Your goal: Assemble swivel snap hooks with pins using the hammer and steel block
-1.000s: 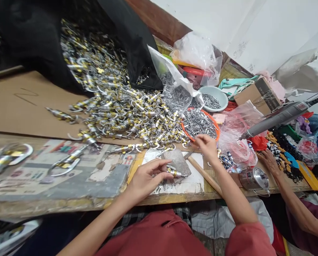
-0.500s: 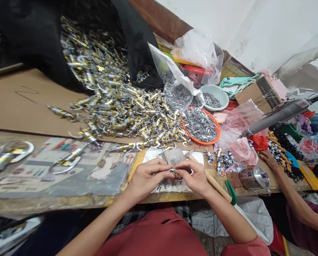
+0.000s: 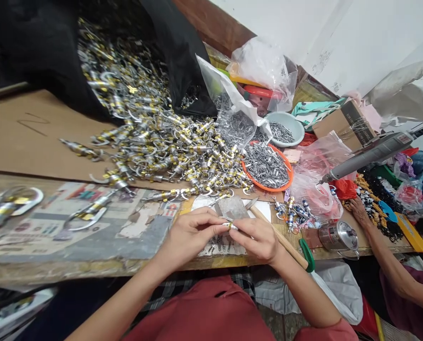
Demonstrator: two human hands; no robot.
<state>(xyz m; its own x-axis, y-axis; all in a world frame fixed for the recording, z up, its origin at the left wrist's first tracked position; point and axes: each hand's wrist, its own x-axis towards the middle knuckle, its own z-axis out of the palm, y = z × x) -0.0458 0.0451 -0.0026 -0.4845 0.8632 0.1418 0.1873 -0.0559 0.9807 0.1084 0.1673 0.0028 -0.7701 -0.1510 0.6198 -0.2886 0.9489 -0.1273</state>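
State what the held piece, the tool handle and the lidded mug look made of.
Held piece: shiny silver and yellow, probably metal, possibly coated plastic.
Tool handle: apparently bare wood, pale tan and matt.
Lidded mug: likely polished metal, by its bright reflections.

The person wears a muted brick-red cloth shirt, plain in colour and softly creased, with a small dark slit-like mark on its front. Its loose right sleeve, in the same red, ends near the elbow. The forearms are uncovered and slim, tapering towards the bare left hand and bare right hand, both with slender fingers.
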